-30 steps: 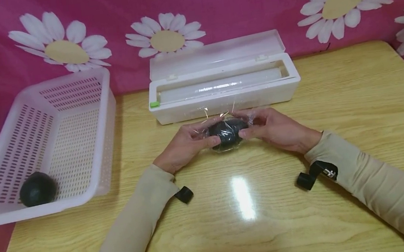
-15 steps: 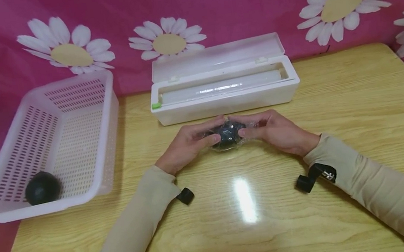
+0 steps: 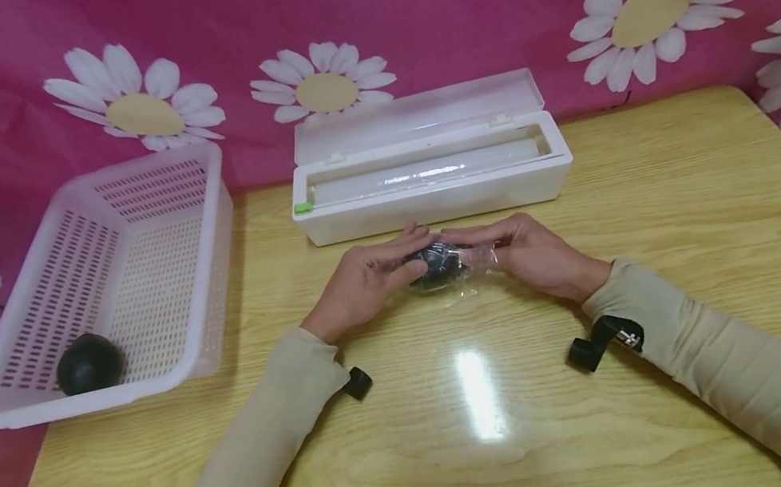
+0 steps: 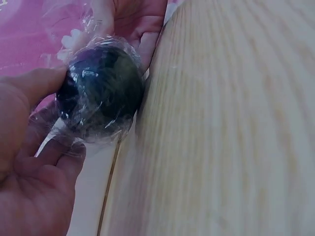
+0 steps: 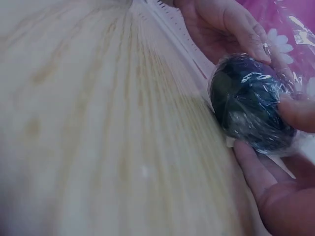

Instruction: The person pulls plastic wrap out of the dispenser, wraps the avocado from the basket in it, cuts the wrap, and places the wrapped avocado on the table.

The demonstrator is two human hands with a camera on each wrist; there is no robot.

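A dark green avocado (image 3: pixel 439 263) wrapped in crinkled clear cling film sits between both hands, in front of the white box. From the left, my left hand (image 3: pixel 359 283) holds it, thumb on the near side and fingers over the far side. My right hand (image 3: pixel 540 254) grips the other end, and loose film (image 3: pixel 484 255) sticks out over its thumb. In the left wrist view the avocado (image 4: pixel 101 91) is close over the wooden table, film bunched at its ends. The right wrist view shows the right thumb (image 5: pixel 298 113) pressing the film, fingers underneath.
Behind the hands stands a white cling film box (image 3: pixel 436 202), lid raised, with a film roll (image 3: pixel 426 171) inside and a green slider (image 3: pixel 303 208) at its left. A white plastic basket (image 3: pixel 212 296) at the left holds another dark avocado (image 3: pixel 89 364). A pink daisy-print cloth (image 3: pixel 451 11) hangs behind.
Loose film that stood up above the fingers has been folded down round the avocado. The right-hand end of the film now sticks out over the right thumb. Both hands keep holding the avocado.
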